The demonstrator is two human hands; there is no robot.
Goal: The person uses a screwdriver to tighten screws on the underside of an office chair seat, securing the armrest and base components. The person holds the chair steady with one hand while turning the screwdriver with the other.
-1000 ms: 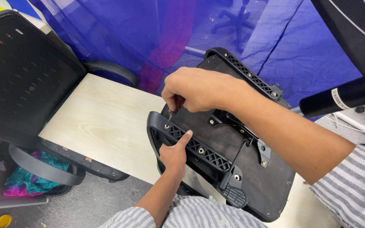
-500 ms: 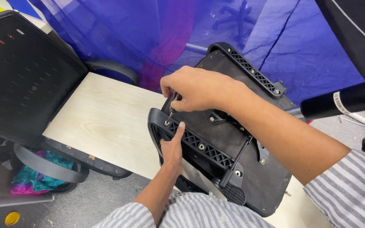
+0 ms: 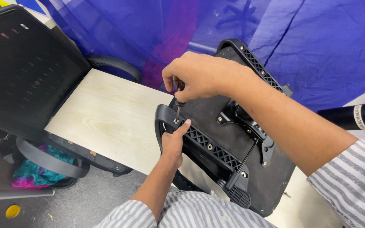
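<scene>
Gripping a short screwdriver, the right hand has its grip clamped round the handle, tip set down on a screw in the black armrest bracket. Left hand comes up from the near side, grip closed on that bracket just beside the screw, thumb pressed on the ribbed bar. Bracket runs along the near-left edge of an upturned black chair seat, which lies tilted on the pale wood tabletop, right of centre. More screw heads show along the ribbed bar further right. Metal mechanism plate sits at the middle of the seat underside, with a black lever running from it toward the near edge. A second ribbed bracket lines the far edge of the seat. Black mesh chair back stands at far left, partly over the tabletop, curved armrest below it. Blue cloth hangs behind. Colourful fabric on the floor at near left, yellow cap near it. Striped sleeves on both arms.
</scene>
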